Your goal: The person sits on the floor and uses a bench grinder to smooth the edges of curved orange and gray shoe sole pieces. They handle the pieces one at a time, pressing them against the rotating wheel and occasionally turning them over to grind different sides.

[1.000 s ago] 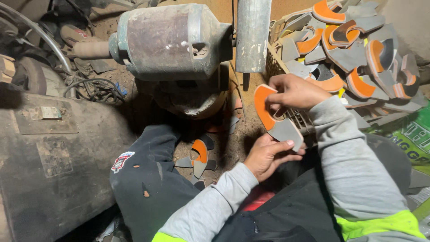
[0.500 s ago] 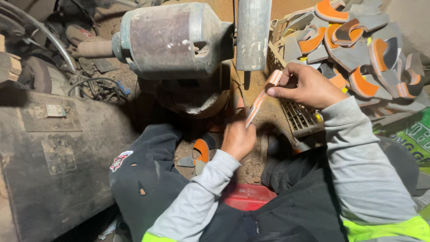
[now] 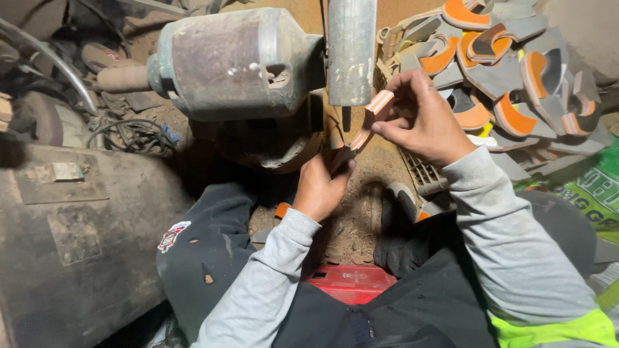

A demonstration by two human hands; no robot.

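I hold a grey and orange sole piece (image 3: 369,122) edge-on with both hands, right beside the grey grinding wheel (image 3: 351,51) of a bench motor (image 3: 232,61). My right hand (image 3: 422,119) pinches its upper end. My left hand (image 3: 322,187) grips its lower end. The piece looks close to the wheel's lower edge; I cannot tell whether it touches.
A pile of grey and orange sole pieces (image 3: 503,71) fills a crate at the upper right. A dark metal block (image 3: 71,232) lies at the left, with cables (image 3: 129,132) behind it. A red box (image 3: 351,283) sits between my knees. More pieces lie on the dusty floor (image 3: 358,219).
Both hands lifted the sole piece from beside the crate, turned it edge-on and brought it up to the grinding wheel.
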